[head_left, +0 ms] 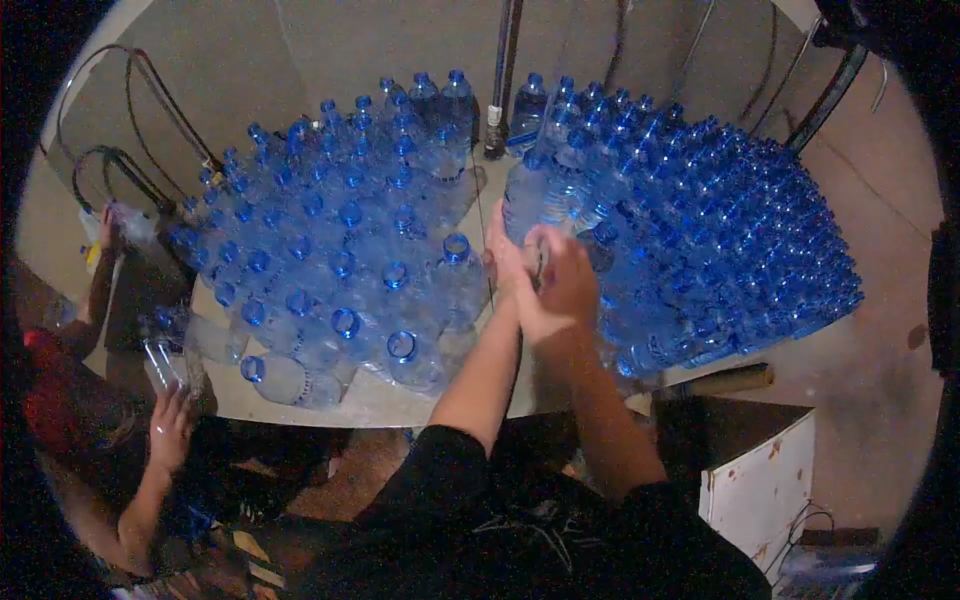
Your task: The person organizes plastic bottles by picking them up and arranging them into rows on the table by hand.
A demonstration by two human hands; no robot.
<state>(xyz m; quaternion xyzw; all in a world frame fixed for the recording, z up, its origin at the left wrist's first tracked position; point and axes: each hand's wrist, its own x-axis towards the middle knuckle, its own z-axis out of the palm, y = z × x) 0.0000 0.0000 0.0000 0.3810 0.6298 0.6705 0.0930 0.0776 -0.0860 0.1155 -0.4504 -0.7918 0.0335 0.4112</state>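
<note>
Bottle (524,195) stands at mid table (488,185), just beyond the left hand (512,272), neck pointing up and away from the person, long axis close to upright. Left hand is the nearer one, its fingers partly extended along the bottle's lower end; grip or just touch — cannot tell. Right hand (570,280) is close against the left, fingers curled inward; how far they are closed and what they have hold of, if anything, cannot tell. Two batches of bottles flank the hands: left batch (345,268) looser, right batch (720,220) tightly packed — both too many to count reliably. One tipped bottle (280,380) lies at the left batch's front edge. One pole (494,120) rises behind, between the batches. One tube (735,380) and one white panel (765,490) at front right. One co-worker at far left, two hands visible, the lower hand (172,430) by one clear bottle (165,368).
</note>
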